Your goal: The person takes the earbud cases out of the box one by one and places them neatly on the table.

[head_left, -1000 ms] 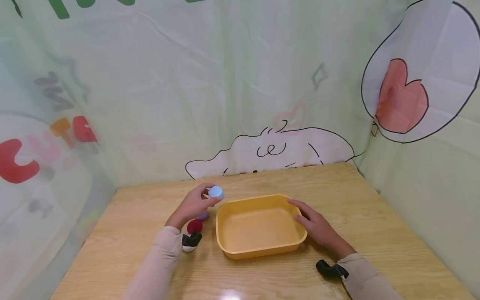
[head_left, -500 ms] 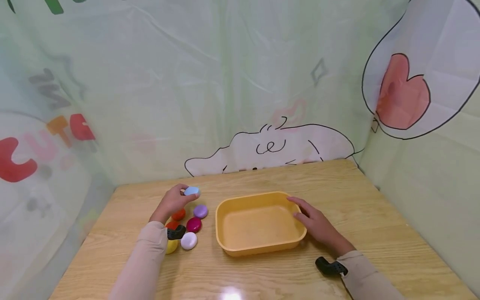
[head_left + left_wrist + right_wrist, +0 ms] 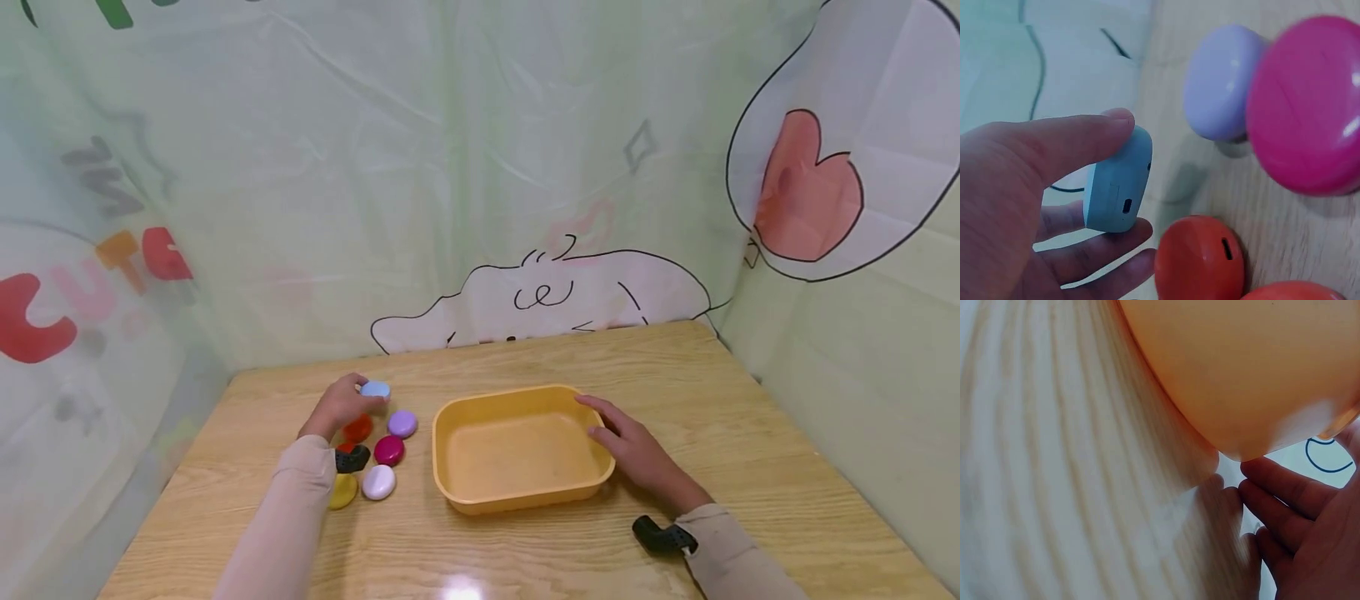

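My left hand (image 3: 339,408) pinches a small light blue rounded case (image 3: 1116,187) between thumb and fingers at the back left of the table. A dark port-like slot shows on the case's side in the left wrist view. Below and beside that hand lie several similar round pieces: lavender (image 3: 402,423), magenta (image 3: 389,450), white (image 3: 378,482), yellow (image 3: 343,492) and orange-red (image 3: 357,428). The left forearm partly hides some. My right hand (image 3: 637,454) holds the right end of a yellow rectangular tray (image 3: 525,502), thumb over the rim, fingers against its outside (image 3: 1229,419).
The wooden table (image 3: 750,467) reaches back to a printed cloth wall (image 3: 337,167), with cloth on both sides too. Black camera mounts (image 3: 663,537) sit on both wrists. The inside of the tray shows its bare floor.
My left hand has carried the blue case leftward from beside the tray and lowered it toward the table behind the round pieces. The right hand and tray stay put.
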A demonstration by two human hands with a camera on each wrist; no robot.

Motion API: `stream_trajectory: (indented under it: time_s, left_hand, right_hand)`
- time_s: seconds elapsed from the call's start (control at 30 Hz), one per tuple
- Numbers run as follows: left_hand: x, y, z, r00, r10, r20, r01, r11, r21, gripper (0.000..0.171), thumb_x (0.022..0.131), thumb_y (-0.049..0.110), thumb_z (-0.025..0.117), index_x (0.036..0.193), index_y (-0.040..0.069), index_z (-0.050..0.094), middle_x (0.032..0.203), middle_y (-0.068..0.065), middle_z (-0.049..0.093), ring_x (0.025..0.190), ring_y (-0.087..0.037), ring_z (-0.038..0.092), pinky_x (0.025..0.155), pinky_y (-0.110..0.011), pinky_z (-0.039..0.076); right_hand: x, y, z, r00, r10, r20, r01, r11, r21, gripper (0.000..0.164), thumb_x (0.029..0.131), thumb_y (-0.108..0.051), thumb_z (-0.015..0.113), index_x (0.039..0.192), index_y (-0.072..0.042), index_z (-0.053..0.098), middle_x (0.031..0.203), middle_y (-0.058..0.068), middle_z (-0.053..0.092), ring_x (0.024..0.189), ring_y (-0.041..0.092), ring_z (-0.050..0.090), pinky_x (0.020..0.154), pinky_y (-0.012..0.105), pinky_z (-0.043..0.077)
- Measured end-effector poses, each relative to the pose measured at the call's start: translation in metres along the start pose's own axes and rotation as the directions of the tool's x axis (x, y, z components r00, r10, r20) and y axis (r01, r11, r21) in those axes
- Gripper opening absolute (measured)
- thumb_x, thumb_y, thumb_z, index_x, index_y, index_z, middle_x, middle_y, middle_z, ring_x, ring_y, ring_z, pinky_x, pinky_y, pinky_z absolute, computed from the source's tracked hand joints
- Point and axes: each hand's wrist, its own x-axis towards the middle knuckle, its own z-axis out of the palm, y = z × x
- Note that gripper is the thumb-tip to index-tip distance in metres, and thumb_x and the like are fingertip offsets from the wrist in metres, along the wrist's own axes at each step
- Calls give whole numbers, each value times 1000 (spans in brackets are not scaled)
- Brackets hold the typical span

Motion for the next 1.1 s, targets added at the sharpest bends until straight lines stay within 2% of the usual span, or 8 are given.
stream_trajectory:
  time_s: [0.17,0.4,0.63,0.93,1.1]
  left_hand:
    - [-1,4,5,1000,-21,11,21,1000,4,63,89,37,73,134,-2,50,124,-19,57,107,-35,53,92,-49,48]
    - [-2,10,8,999,-40,20,39,998,40,58,89,38,73,125,-3,55,116,-17,59,103,-34,53,89,-46,48]
    - [1,4,12,999,-27,29,24,996,91,55,87,41,76,115,-2,59,104,-13,60,95,-30,54,79,-39,47]
    - [-1,9,9,999,-34,21,31,988,149,55,88,40,74,116,-4,59,100,-13,59,91,-29,53,75,-37,45]
    - [-2,11,10,999,-36,-6,37,986,160,57,86,39,75,118,-6,59,102,-15,61,91,-30,54,76,-38,45]
  right_hand:
    - [0,-1,0,1000,-4,-8,4,1000,8,49,105,-20,51,152,-17,41,159,16,33,144,41,32,109,56,31]
    - [-2,0,1,1000,3,-8,-3,1000,15,49,105,-22,51,153,-18,41,159,15,33,144,40,32,108,55,32]
    - [-5,1,2,1000,-1,-2,2,1000,25,48,105,-21,51,152,-19,41,159,15,33,145,39,31,110,54,30]
    - [-3,-1,0,1000,-4,-2,4,1000,7,48,106,-21,51,153,-20,40,159,14,33,144,39,32,108,53,33]
    - [-3,-1,1,1000,-3,-5,3,1000,7,48,106,-22,51,153,-20,41,159,14,34,143,39,33,107,54,34]
